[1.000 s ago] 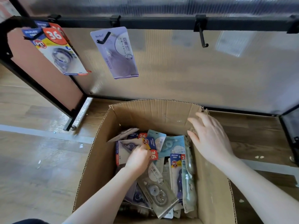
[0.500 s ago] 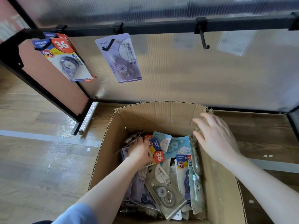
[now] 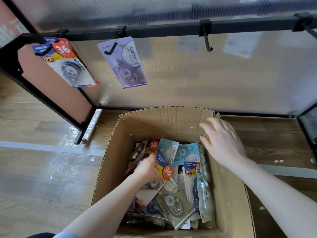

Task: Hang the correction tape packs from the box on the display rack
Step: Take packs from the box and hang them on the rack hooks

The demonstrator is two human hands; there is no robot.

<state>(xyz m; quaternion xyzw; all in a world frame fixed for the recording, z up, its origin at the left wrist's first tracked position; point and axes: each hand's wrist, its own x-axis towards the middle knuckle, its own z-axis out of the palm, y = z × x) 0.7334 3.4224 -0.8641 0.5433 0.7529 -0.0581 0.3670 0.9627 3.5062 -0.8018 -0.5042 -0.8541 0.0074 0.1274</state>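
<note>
A person is reaching into an open cardboard box [image 3: 228, 200] standing on a wooden floor [image 3: 34, 177] in front of a black display rack [image 3: 163, 32]. The left hand [image 3: 147, 169] is lying deep in the box, its grip curling around a yellow-and-blue correction tape pack [image 3: 163, 166] bearing a red "36" sticker, among a heap of other packs [image 3: 178, 203]. The right hand [image 3: 223, 143] is resting on the box's far right corner, fingers straight and apart, clamping nothing. Two kinds of pack are already hanging on the rack's left hooks: packs with "36" stickers [image 3: 68, 66] at the far left, and a lilac pack [image 3: 123, 62] beside them. A bare hook [image 3: 206, 40] is sticking out further right.
</note>
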